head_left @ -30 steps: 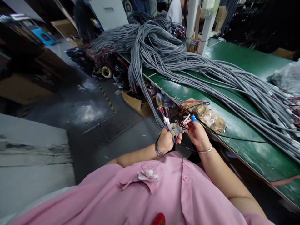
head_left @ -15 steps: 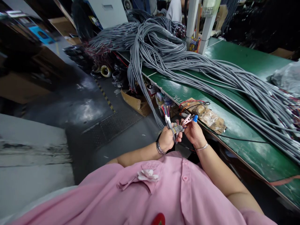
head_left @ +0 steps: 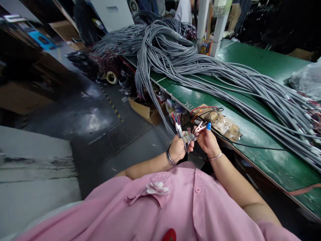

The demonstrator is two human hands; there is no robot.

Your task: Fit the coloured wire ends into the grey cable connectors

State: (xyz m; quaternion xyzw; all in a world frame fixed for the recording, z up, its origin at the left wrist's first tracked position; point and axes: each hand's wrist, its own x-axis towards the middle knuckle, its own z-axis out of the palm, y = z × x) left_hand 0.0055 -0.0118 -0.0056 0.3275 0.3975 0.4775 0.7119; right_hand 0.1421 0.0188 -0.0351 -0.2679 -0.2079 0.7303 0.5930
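Observation:
My left hand [head_left: 179, 147], with a grey cover on its thumb, is closed around grey cables [head_left: 180, 131] whose stripped ends fan out in coloured wires [head_left: 176, 117]. Copper-coloured wire ends [head_left: 190, 130] poke up beside the thumb. Close on the right, my right hand [head_left: 206, 140] pinches a small pink tool [head_left: 200, 127] that looks like tweezers or pliers, its tips near the wires. A blue cover [head_left: 208, 126] sits on a fingertip of this hand. The fingers partly hide where tool and wires meet.
Long grey cable bundles [head_left: 170, 57] lie across the green table [head_left: 260, 57] and hang over its edge. A taped cardboard piece [head_left: 220, 124] rests at the near edge. Below stands an open carton [head_left: 144, 112]. A plastic bag [head_left: 306, 78] is at right; a person's sleeve [head_left: 183, 11] shows behind.
The view has shifted slightly, moving the table and cables a little left in the picture. The pink tool's handles look slightly further apart. Both hands keep nearly the same pose.

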